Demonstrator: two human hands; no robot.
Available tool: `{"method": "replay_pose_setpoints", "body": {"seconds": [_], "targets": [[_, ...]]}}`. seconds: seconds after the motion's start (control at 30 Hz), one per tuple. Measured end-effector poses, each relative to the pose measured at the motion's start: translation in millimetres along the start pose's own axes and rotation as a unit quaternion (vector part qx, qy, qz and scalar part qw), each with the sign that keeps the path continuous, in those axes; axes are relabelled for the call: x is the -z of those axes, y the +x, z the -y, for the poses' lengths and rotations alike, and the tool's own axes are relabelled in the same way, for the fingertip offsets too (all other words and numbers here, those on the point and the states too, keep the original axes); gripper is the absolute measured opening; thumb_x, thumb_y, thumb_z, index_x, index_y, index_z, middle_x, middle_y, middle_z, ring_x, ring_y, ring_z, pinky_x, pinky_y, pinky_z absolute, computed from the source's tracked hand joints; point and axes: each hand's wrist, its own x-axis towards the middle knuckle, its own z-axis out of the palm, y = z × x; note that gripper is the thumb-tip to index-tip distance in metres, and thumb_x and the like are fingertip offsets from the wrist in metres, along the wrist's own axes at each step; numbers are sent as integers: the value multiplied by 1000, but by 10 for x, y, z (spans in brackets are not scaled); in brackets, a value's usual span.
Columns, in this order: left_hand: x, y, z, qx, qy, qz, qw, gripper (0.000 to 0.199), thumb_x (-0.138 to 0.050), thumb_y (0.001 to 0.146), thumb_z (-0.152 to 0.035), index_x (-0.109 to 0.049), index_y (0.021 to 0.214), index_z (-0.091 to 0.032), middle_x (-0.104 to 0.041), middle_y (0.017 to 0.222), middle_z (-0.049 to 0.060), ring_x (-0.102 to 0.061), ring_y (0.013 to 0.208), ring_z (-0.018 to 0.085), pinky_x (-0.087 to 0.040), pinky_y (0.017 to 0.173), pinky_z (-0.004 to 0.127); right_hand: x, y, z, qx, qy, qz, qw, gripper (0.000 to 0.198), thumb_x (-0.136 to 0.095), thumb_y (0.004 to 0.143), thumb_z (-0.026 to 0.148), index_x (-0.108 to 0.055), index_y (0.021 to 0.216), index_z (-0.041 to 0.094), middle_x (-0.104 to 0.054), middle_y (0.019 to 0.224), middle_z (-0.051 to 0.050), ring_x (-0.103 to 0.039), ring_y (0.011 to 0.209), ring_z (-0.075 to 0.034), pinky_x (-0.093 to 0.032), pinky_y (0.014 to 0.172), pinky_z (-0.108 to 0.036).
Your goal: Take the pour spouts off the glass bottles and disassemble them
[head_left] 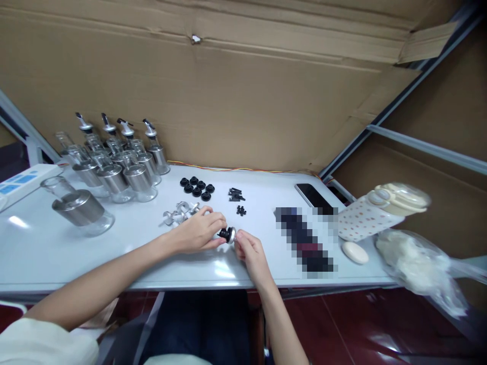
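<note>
Near the front edge of the table, my left hand (203, 232) and my right hand (251, 251) meet at one pour spout (229, 234) with a black rubber stopper and a silver collar. Left fingers and thumb close around the black stopper end. My right hand pinches the other end, beyond the silver collar, and its fingertips hide that part. Loose silver spout pieces (173, 215) lie just behind my left hand. Farther back are several black rubber stoppers (197, 188), a group of small black levers (236, 194) and some tiny black pieces (241, 210).
Glass bottles with metal sleeves (112, 180) crowd the left, some with spouts fitted; one bottle (78, 208) stands nearer. At right are a phone (314, 195), a blurred-out item (304, 241), a dotted flask (369, 215), a white oval object (355, 252) and a plastic bag (414, 263).
</note>
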Motion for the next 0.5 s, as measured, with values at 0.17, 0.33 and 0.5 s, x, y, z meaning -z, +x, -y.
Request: {"method": "replay_pose_setpoints", "body": {"seconds": [0.17, 0.33, 0.5], "targets": [[34, 34, -17, -13, 74, -18, 997, 26, -30, 91, -26, -50, 80, -15, -60, 73, 3, -51, 67, 16, -31, 81, 38, -7, -5, 42, 35, -30, 40, 998, 41, -47, 87, 53, -43, 64, 19, -35, 54, 6, -31, 51, -9, -25, 51, -24], [72, 47, -1, -5, 107, -11, 994, 24, -31, 88, -24, -47, 72, -17, -59, 68, 1, -47, 63, 15, -25, 76, 38, -21, -13, 61, 76, -65, 43, 994, 33, -46, 89, 48, -52, 77, 18, -43, 62, 4, -39, 59, -11, -31, 58, -24], [77, 50, 13, 48, 20, 21, 998, 21, -33, 86, -23, -46, 71, -17, -58, 66, 0, -45, 62, 14, -23, 76, 37, -54, -47, 64, 116, -114, -3, 987, 26, -46, 91, 41, -57, 85, 18, -48, 66, 2, -45, 62, -12, -35, 59, -24]]}}
